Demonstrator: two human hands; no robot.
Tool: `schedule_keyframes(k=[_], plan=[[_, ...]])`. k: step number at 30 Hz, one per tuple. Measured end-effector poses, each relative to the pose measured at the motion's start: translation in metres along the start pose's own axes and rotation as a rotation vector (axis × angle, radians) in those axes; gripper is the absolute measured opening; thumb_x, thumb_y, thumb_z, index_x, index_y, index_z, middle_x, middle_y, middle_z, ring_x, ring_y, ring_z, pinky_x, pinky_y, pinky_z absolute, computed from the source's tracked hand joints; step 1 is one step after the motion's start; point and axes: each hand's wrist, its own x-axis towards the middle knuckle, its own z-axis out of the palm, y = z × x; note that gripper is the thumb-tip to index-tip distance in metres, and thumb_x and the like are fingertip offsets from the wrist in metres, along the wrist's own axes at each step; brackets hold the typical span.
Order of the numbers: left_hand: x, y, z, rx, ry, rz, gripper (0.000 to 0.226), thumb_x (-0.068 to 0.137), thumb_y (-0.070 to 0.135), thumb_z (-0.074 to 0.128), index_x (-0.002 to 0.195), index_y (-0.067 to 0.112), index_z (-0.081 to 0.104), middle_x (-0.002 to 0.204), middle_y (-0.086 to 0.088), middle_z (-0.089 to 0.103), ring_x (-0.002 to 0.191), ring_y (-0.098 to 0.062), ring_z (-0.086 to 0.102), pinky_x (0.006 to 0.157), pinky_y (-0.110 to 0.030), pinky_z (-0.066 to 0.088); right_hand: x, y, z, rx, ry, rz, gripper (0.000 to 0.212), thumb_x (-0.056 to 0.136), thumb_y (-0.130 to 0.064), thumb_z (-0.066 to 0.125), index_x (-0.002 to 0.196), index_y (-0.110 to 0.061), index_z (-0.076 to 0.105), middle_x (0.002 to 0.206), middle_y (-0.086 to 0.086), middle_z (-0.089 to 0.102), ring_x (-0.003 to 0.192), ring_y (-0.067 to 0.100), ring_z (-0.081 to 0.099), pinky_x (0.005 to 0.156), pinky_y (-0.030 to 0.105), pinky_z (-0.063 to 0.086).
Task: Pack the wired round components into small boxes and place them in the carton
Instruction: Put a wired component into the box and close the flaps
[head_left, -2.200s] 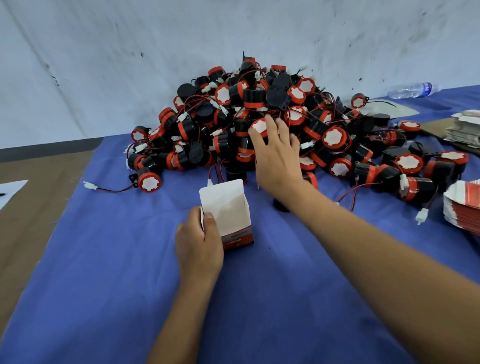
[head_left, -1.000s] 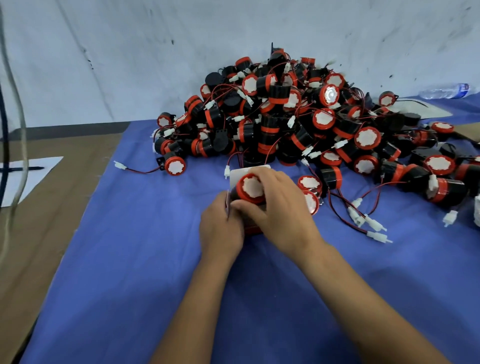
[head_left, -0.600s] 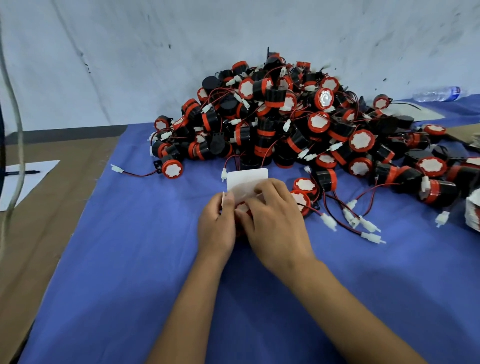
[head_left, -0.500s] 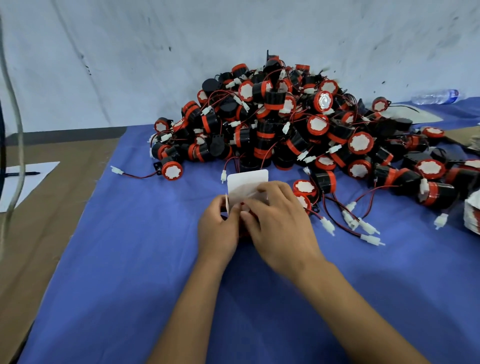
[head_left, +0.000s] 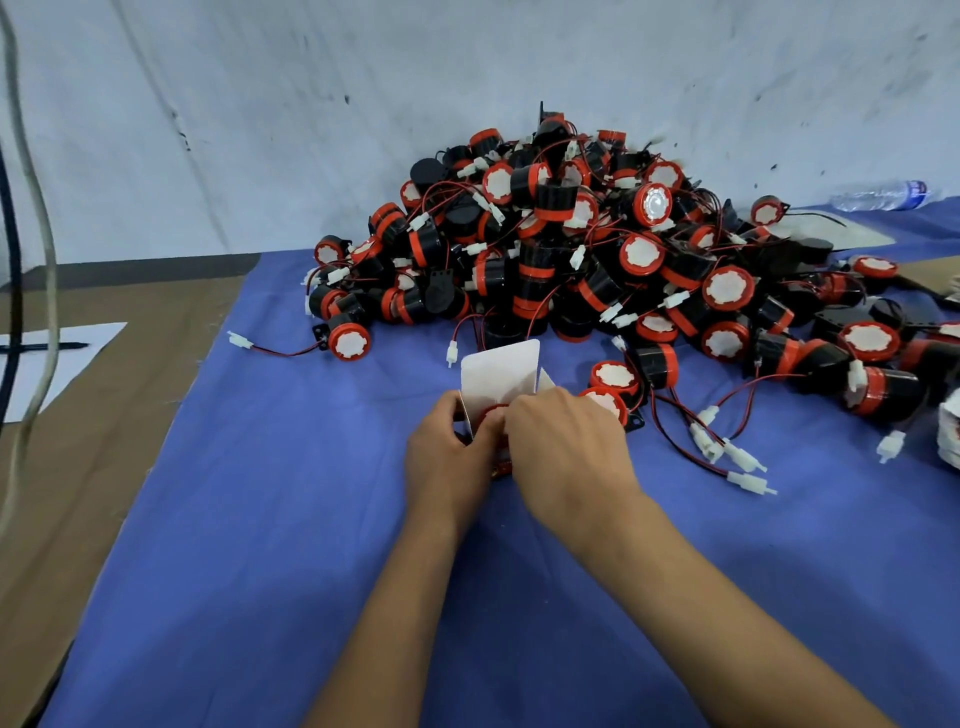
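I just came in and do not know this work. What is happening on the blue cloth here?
A person is packing round, wired black-and-red components into small boxes. Both hands meet at one small box on the blue cloth: the left hand holds its side, and the right hand pushes a red-rimmed component into the opening. The white top flap is not yet closed. A large pile of components waits behind. No carton is in view.

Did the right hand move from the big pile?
Yes. The right hand came back from the pile toward the person, and now meets the left hand at the small box.
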Motion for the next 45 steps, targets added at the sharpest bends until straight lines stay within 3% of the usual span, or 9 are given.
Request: schedule_keyframes(k=[8,12,17,20,26,30,36,40,45], plan=[[-0.001,-0.001,0.003,-0.028,-0.032,0.044,0.023,0.091,0.013,0.072,0.076,0.028,0.061,0.068,0.019,0.066,0.062,0.002,0.055,0.057,-0.012,0.041,0.013,-0.005,-0.007,0.1,-0.087,0.033,0.021,0.091,-0.007,0.055,0.08,-0.015,0.039,0.082,0.004,0.041,0.075,0.022,0.044,0.061,0.031,0.037],[0.003,0.0,0.002,-0.096,-0.031,-0.005,0.009,0.089,0.016,0.079,0.095,0.021,0.075,0.083,0.009,0.073,0.069,-0.008,0.063,0.065,-0.028,0.056,0.023,0.009,-0.01,0.307,0.127,0.113,0.029,0.08,0.004,0.057,0.067,-0.014,0.038,0.069,0.007,0.044,0.061,0.024,0.044,0.046,0.028,0.025],[0.004,0.002,0.0,-0.081,-0.029,-0.029,0.017,0.088,0.016,0.08,0.104,0.017,0.075,0.092,0.005,0.075,0.074,-0.013,0.066,0.072,-0.034,0.059,0.028,0.011,0.001,0.383,0.305,0.104,0.005,0.091,-0.008,0.059,0.089,-0.011,0.062,0.087,0.005,0.067,0.077,0.024,0.059,0.065,0.04,0.051],[0.004,0.003,0.0,-0.086,-0.028,-0.033,0.017,0.088,0.019,0.082,0.103,0.018,0.075,0.091,0.005,0.076,0.068,-0.006,0.066,0.069,-0.029,0.058,0.027,0.013,0.017,0.263,0.272,0.121,0.013,0.093,-0.013,0.063,0.105,-0.012,0.058,0.099,0.004,0.066,0.079,0.019,0.05,0.064,0.028,0.036],[0.002,0.003,0.001,-0.073,-0.023,-0.019,0.018,0.089,0.02,0.081,0.106,0.02,0.075,0.096,0.009,0.076,0.088,-0.013,0.071,0.073,-0.025,0.058,0.028,0.023,0.02,0.479,0.495,0.281,0.026,0.095,-0.018,0.069,0.103,-0.012,0.045,0.073,-0.002,0.052,0.061,0.012,0.047,0.049,0.018,0.029],[0.002,0.002,0.001,-0.082,-0.031,-0.033,0.017,0.09,0.021,0.08,0.105,0.021,0.074,0.096,0.009,0.076,0.091,-0.012,0.071,0.077,-0.032,0.06,0.032,0.032,0.022,0.559,0.499,0.331,0.017,0.1,-0.021,0.064,0.111,-0.011,0.058,0.073,0.006,0.063,0.068,0.023,0.061,0.059,0.037,0.051],[0.004,0.001,0.001,-0.06,-0.001,-0.045,0.019,0.088,0.026,0.082,0.105,0.021,0.073,0.096,0.012,0.075,0.089,-0.008,0.07,0.073,-0.025,0.058,0.026,0.029,0.026,0.643,0.632,0.211,0.004,0.095,-0.012,0.067,0.093,-0.009,0.065,0.075,0.001,0.067,0.068,0.017,0.062,0.063,0.041,0.054],[0.003,0.001,0.002,-0.08,-0.006,-0.044,0.018,0.088,0.027,0.083,0.102,0.022,0.074,0.094,0.011,0.077,0.082,-0.007,0.07,0.069,-0.022,0.056,0.016,0.023,0.025,0.595,0.64,0.109,0.019,0.091,-0.002,0.063,0.08,-0.013,0.051,0.062,-0.004,0.051,0.055,0.015,0.048,0.048,0.037,0.038],[0.005,0.002,0.003,-0.074,-0.056,-0.066,0.018,0.087,0.018,0.082,0.103,0.018,0.075,0.093,0.002,0.077,0.059,-0.006,0.066,0.057,-0.027,0.058,0.017,0.002,0.022,0.35,0.359,0.08,0.031,0.079,0.005,0.055,0.079,-0.019,0.036,0.058,-0.009,0.024,0.054,0.021,0.031,0.048,0.029,0.011]])
